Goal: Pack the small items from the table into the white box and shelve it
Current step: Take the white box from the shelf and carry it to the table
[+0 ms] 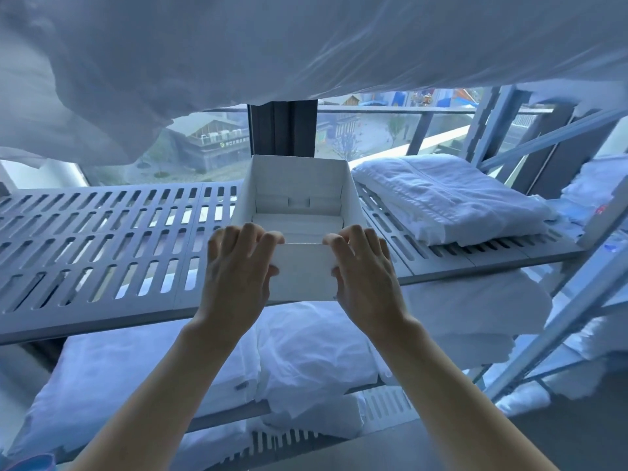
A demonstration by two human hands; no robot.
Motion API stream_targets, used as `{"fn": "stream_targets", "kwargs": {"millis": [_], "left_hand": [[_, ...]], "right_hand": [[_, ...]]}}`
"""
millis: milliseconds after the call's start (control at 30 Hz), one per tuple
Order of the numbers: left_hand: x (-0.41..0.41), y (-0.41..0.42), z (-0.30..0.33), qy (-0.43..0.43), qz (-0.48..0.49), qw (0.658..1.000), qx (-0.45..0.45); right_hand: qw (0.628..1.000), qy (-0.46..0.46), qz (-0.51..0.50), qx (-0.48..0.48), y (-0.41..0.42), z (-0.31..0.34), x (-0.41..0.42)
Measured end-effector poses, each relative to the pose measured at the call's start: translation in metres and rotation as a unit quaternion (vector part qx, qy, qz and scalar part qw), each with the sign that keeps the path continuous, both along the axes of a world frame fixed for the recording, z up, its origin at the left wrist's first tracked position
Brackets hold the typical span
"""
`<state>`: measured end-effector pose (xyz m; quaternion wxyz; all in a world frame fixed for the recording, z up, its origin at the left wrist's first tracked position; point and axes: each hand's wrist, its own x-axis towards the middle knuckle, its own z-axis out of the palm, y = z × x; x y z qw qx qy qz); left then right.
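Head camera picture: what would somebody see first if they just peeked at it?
First, the white box in the middle, sitting open on the slotted grey shelf, with the left hand and right hand gripping its near wall. Next, the folded white linens just right of it on the same shelf.

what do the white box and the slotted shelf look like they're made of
White box: likely thin matte cardboard, judging by its folded flaps and sharp creases. Slotted shelf: grey, smooth, with evenly moulded slots, probably plastic, though painted metal can't be ruled out.
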<state>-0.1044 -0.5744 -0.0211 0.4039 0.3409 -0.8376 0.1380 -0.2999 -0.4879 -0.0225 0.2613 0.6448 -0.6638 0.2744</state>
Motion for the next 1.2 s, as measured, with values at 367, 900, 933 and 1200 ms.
{"fn": "stream_targets", "kwargs": {"millis": [367,900,933,1200], "left_hand": [[-0.062,0.047,0.001,0.017,-0.131,0.991,0.016],[-0.184,0.189,-0.004,-0.020,-0.250,0.967,0.039],[-0.193,0.199,-0.003,-0.024,-0.250,0.967,0.041],[-0.271,0.303,-0.014,-0.035,-0.286,0.955,0.066]], "right_hand": [[0.994,0.008,-0.111,-0.005,0.086,0.008,-0.036],[0.979,-0.028,-0.203,-0.002,0.268,-0.001,-0.121],[0.979,-0.031,-0.203,-0.001,0.280,-0.002,-0.127],[0.969,-0.061,-0.237,0.014,0.392,-0.006,-0.193]]}}
